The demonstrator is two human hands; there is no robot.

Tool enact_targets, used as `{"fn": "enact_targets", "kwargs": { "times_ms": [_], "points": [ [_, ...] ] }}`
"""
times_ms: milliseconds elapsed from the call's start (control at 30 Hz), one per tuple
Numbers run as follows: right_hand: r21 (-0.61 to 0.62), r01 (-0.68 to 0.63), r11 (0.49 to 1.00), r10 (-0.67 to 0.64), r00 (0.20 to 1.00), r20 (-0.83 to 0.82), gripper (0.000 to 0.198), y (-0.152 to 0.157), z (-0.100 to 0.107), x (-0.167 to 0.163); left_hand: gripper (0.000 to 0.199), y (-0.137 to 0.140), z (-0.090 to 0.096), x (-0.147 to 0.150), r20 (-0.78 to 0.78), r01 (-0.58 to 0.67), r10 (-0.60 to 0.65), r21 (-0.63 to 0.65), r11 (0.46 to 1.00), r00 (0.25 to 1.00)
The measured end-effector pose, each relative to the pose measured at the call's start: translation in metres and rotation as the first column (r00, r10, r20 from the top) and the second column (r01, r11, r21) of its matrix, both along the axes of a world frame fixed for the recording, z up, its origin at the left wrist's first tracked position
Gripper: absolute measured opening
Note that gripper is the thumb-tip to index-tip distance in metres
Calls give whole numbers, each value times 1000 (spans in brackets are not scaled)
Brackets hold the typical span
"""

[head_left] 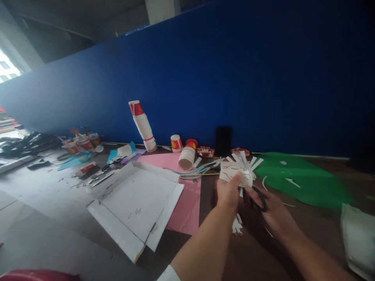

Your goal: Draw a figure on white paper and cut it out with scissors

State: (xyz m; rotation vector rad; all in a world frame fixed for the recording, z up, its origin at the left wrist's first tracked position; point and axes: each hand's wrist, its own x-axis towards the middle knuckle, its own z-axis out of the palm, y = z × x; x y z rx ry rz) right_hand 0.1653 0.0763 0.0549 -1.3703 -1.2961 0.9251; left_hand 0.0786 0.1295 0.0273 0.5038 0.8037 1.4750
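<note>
My left hand (pixel 230 189) is closed on a white paper cutout (pixel 230 169) marked with brown lines. Narrow strips fan out from the cutout's far and right edges. In my right hand (pixel 271 207) is a pair of scissors (pixel 259 198) with dark handles, held close against the paper's near right side; the blades are mostly hidden. Below the hands, another small cut white paper piece (pixel 237 224) lies on the dark table (pixel 222 253). Thin white offcuts (pixel 265 183) are scattered to the right.
A shallow white cardboard tray (pixel 137 203) overlaps pink paper (pixel 187 212) on the left. A leaning stack of paper cups (pixel 143 127) stands by the blue partition (pixel 234 70). Green sheet material (pixel 307 181) lies at right, near a whitish bag (pixel 359 238). Decorated cups (pixel 84 144) stand far left.
</note>
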Motion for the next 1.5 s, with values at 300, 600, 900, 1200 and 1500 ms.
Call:
{"fn": "enact_targets", "kwargs": {
  "times_ms": [300,600,900,1200,1500],
  "points": [
    [-4,14,1000,-13,998,65,52,2,-6,2,38,2,-5,0,36,38,-41,81,996,999],
    [-4,3,1000,-3,997,71,52,2,-9,6,37,3,-8,1,25,30,-33,95,995,999],
    [-40,-13,999,14,1000,12,54,4,-11,4,36,2,-5,1,57,34,-39,84,996,998],
    [-60,-94,994,94,996,-14,48,5,-18,16,43,5,-2,-4,51,47,-49,36,998,998],
    [-118,-149,982,135,984,-117,49,8,-29,21,40,12,-5,-11,-21,85,-83,88,992,996]
  ]
}}
